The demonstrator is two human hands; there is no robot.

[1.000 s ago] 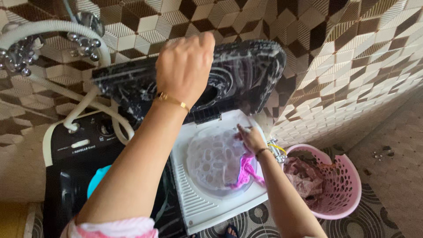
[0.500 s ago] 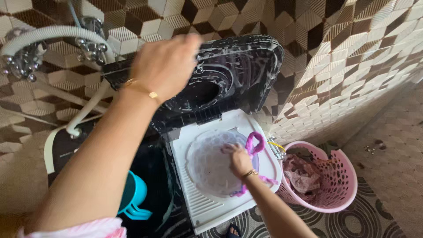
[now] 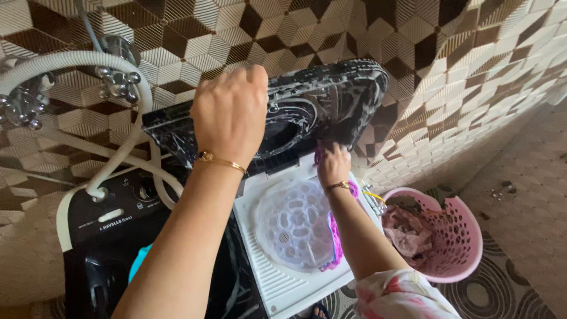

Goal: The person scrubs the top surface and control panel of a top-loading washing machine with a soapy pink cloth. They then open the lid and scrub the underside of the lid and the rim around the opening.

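Brown, cream and dark cube-patterned tiles (image 3: 484,53) behind and to the right, patterned floor below, a twin-tub washing machine (image 3: 118,236) standing against the wall. Left hand (image 3: 230,115), gold bangle at the wrist, raised at the far edge of the machine, fingers curled over the top rim of the dark marbled lid (image 3: 319,106) and pressed against it, holding the lid tipped up on its back hinge. Right hand (image 3: 333,165), also with a bangle, lower and further right, at the far right corner of the white spinner opening, right under the lifted lid; knuckles turned to the camera, fingers folded forward out of sight, so cannot tell whether spread or closed. Pink cloth (image 3: 336,236) running from under that hand along the right edge of the round perforated inner cover (image 3: 292,224), trailing toward the near edge of the white top (image 3: 277,283); a bit of it showing just beyond the fingers at the hinge side, touching the hand, though an actual pinch not visible. Perforated cover lying flat in the spinner mouth, just left of the right forearm. White hose (image 3: 71,62) arching from chrome taps (image 3: 115,77) at the wall down to the black control panel at the machine's left side. Pink laundry basket (image 3: 443,236) on the floor just beside the machine's right side, crumpled clothes inside.
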